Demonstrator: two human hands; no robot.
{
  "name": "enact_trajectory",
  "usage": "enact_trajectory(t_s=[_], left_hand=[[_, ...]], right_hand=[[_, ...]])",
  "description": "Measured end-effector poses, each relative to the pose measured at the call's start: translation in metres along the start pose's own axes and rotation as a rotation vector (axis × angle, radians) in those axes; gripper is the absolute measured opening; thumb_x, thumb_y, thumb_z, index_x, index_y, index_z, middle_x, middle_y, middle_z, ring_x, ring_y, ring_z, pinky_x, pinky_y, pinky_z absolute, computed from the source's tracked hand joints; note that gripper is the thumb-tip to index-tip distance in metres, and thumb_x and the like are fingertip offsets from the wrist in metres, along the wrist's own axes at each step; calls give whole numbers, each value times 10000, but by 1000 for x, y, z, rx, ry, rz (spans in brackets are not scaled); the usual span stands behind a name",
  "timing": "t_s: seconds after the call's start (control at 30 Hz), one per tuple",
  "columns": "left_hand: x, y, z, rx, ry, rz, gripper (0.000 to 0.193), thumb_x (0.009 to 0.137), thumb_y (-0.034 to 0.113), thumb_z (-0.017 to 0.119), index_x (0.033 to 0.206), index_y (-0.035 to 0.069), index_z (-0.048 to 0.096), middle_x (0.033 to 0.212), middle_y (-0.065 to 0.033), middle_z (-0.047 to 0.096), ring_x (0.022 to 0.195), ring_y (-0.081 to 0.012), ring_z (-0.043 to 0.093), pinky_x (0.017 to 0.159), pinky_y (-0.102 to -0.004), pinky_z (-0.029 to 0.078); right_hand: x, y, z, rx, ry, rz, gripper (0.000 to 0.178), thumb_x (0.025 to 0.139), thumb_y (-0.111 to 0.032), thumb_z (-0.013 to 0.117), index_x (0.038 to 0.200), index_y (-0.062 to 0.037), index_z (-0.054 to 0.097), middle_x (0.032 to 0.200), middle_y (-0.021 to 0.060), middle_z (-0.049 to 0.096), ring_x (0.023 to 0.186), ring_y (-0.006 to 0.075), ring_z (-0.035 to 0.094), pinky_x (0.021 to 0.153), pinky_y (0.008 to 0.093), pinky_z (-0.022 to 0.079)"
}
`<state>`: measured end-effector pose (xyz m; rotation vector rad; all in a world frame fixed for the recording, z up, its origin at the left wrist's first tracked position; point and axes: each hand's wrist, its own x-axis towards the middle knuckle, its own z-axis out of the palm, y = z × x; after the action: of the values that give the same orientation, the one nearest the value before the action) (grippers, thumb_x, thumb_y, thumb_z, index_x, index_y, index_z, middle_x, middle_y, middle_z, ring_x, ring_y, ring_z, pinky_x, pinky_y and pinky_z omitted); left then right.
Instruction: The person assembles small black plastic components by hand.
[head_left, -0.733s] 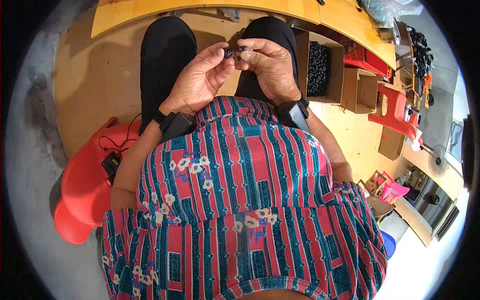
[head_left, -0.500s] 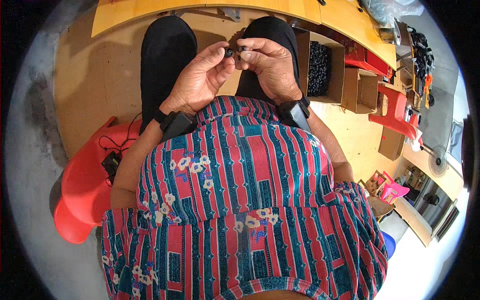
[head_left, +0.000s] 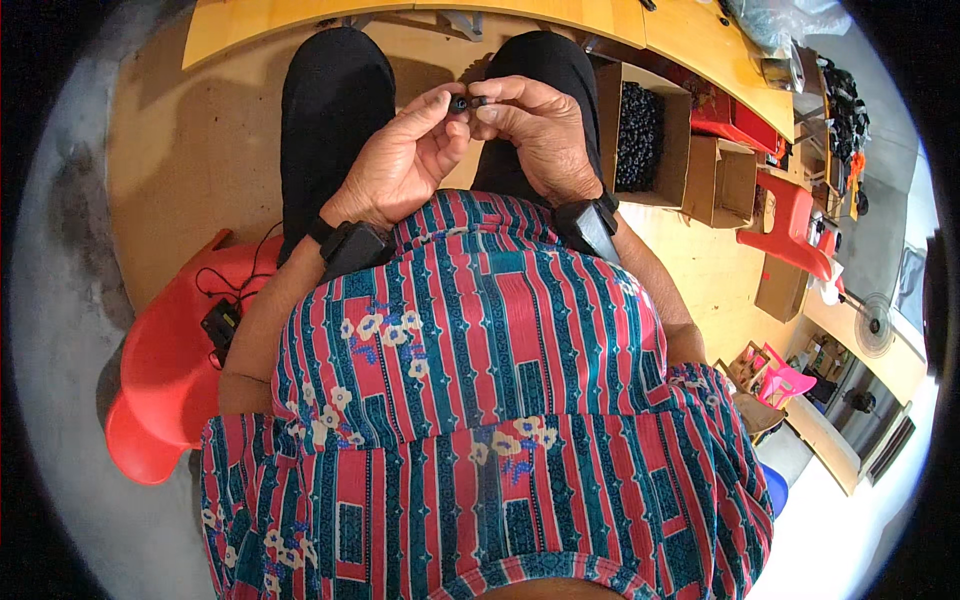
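Observation:
Above my knees, both hands meet with their fingertips close together. My left hand pinches a small round black part with a hole in its end, between thumb and forefinger. In my right hand, thumb and forefinger close on a second, smaller black piece, mostly covered by the fingers. The two pieces sit side by side, nearly touching; whether they touch I cannot tell. Their exact kind is too small to make out.
An open cardboard box full of small black parts stands right of my knee, a second carton beside it. A yellow table runs along the far side. A red chair with a cabled black device is at my left.
The right hand's small piece has shifted slightly left, closer to the part in my left hand. Otherwise both hands hold nearly the same place.

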<state>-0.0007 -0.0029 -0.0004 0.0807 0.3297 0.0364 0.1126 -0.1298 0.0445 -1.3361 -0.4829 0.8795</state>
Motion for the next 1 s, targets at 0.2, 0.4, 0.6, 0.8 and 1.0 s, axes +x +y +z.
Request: enact_trajectory(t_s=[0.2,0.4,0.6,0.8,1.0], left_hand=[[0,0,0,-19,1,-32,176,904,114,576,1047,13,572,896,-66,586,777,-106,589,695,-198,549],[-3,-2,6,1,96,-9,202,932,137,532,1067,-11,559,862,-52,540,705,-82,524,649,-174,527],[-2,-1,-2,-23,6,-29,149,901,131,586,1006,26,587,887,-56,591,755,-95,588,665,-192,550],[-3,-1,1,11,40,-28,170,891,139,602,1009,18,593,871,-46,591,741,-84,582,661,-175,543],[-4,-1,3,39,41,-21,183,890,148,607,1018,18,594,866,-35,588,737,-76,577,653,-167,536]], right_hand=[[0,-1,2,-53,16,-26,166,830,9,614,987,-7,668,860,65,676,703,101,616,672,220,520],[1,0,1,-61,1,-14,169,830,12,613,991,0,664,851,66,675,698,99,614,661,222,521],[2,0,2,-20,7,18,169,832,21,606,992,14,660,825,70,667,688,105,614,648,222,521],[2,1,2,-53,30,23,166,833,18,606,992,21,655,806,73,660,671,111,614,632,223,522],[3,-1,1,-114,15,-27,163,831,22,607,986,20,658,813,72,659,668,113,617,630,223,522]])
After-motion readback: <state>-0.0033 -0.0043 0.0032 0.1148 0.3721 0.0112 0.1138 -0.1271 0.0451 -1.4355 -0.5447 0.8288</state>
